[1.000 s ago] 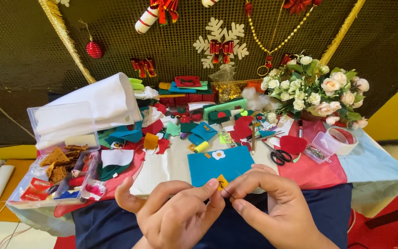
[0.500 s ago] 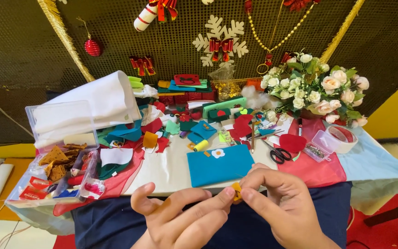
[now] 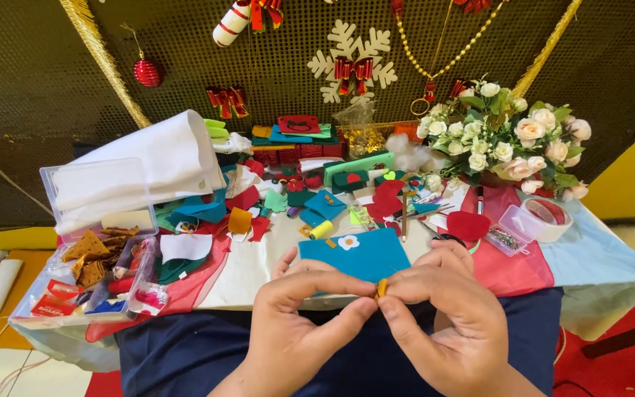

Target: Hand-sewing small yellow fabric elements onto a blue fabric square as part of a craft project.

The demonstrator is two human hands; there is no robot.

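Head cam, looking down at craft table (image 3: 259, 272). Both hands low in frame, over lap, at table's near edge. L hand (image 3: 295, 331) and R hand (image 3: 446, 323) meet at a small yellow-orange felt bit (image 3: 381, 287): thumb + forefinger of each hand pinched shut on it from opp. sides, fingertips nearly touching. Other fingers of R hand curled in; a thin thread seems to run by the bit, too fine to be sure. Felt bit sits just in front of, and below, a teal felt sheet (image 3: 361, 254) lying flat on table; sheet carries a small white flower cutout (image 3: 348, 241) near its far edge. Just beyond R hand: red felt heart (image 3: 468, 224), w/ black-handled scissors (image 3: 442, 235) partly hidden behind the knuckles. Further R: small clear box (image 3: 512, 231) w/ small dark items inside, tape roll (image 3: 549, 217) beside it. Far R: bouquet of white/pink flowers (image 3: 516, 140). Mid-table: loose felt scraps, red/teal/green, and a yellow spool (image 3: 323, 229). L side: clear plastic tray (image 3: 90, 242) w/ brown felt pieces, white fabric roll (image 3: 148, 165) behind it. Backdrop: dark mesh w/ white snowflake ornament (image 3: 354, 66), red bauble (image 3: 146, 72).
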